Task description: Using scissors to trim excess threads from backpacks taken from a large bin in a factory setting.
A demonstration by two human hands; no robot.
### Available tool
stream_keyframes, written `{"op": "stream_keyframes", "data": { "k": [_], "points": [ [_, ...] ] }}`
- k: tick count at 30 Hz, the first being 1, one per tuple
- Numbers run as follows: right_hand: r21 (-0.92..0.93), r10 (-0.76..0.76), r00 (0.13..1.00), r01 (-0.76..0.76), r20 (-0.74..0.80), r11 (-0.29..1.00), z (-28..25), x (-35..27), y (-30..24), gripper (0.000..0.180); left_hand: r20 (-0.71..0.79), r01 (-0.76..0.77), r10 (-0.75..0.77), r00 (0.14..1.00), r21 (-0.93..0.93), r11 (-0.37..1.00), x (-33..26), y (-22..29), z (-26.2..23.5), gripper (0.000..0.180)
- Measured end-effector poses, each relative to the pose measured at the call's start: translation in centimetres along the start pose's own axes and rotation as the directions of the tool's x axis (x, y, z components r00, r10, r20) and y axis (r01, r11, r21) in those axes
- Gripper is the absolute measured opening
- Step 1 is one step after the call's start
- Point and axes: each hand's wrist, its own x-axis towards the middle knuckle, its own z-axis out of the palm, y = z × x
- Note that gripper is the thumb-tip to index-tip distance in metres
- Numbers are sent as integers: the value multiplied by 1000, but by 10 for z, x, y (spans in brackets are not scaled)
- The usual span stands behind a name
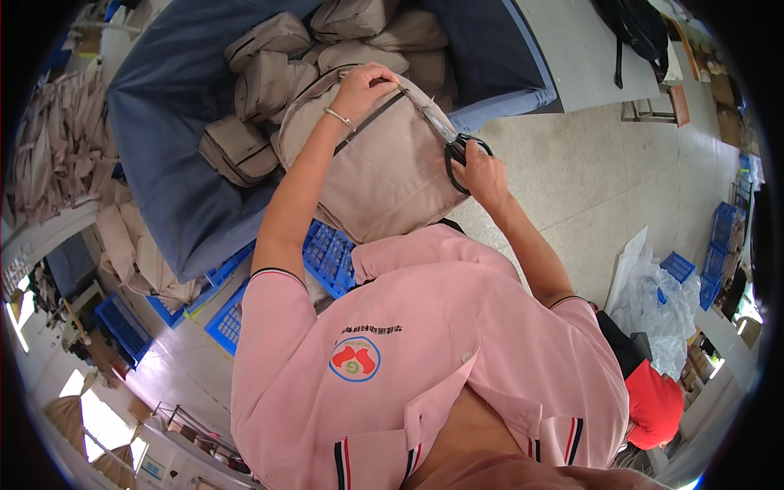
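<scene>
Left hand [363, 88] is up at the far edge of a beige fabric bag [380, 175], fingers curled and pinching the fabric by its seam, a thin bracelet on the wrist. Right hand [482, 173] is on the bag's right side, fingers threaded through the black loops of a pair of scissors [447, 139] and gripping them. The scissors' long axis runs on a slant, handles near and right at the hand, silver blades pointing far and left toward the pinched edge; whether the blades are parted is too small to tell. The bag sits in the middle of the scene, propped in front of the pink shirt [425, 359], its long side running from near-centre up to the far edge, a dark strap crossing its face diagonally.

Behind it, a big blue fabric-lined bin [163, 122] holds more of the same beige bags [269, 77], roughly eight in a loose heap, some overlapping so the count is not sure. Below the held bag, two blue plastic crates [331, 257] show their latticed walls; contents hidden. Far left, a pile of beige fabric pieces [61, 139]. On the right, more blue crates [719, 245] stacked near clear plastic sheeting [665, 306]. One red cap [653, 404] sits near right.
</scene>
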Motion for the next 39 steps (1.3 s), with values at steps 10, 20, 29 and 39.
{"op": "stream_keyframes", "data": {
  "k": [10, 20, 29, 39],
  "points": [
    [-39, -144, 981, 140, -127, 989, -7, 15, -8, 59, -117, -86, 90, 989, 38, 996, -1, 2, 4, 10],
    [-67, -44, 999, 45, 13, 997, 14, 26, 1, 57, -128, -40, 59, 990, 146, 989, -16, 17, 6, 15],
    [-44, -30, 999, 28, -41, 999, 9, 23, 4, 58, -970, 584, -69, 233, 83, 808, -202, 44, 47, 67],
    [22, -73, 997, 72, 30, 997, -13, 42, -17, 58, -780, 484, -625, -46, -564, 669, -250, 6, 130, 96]
  ]
}}
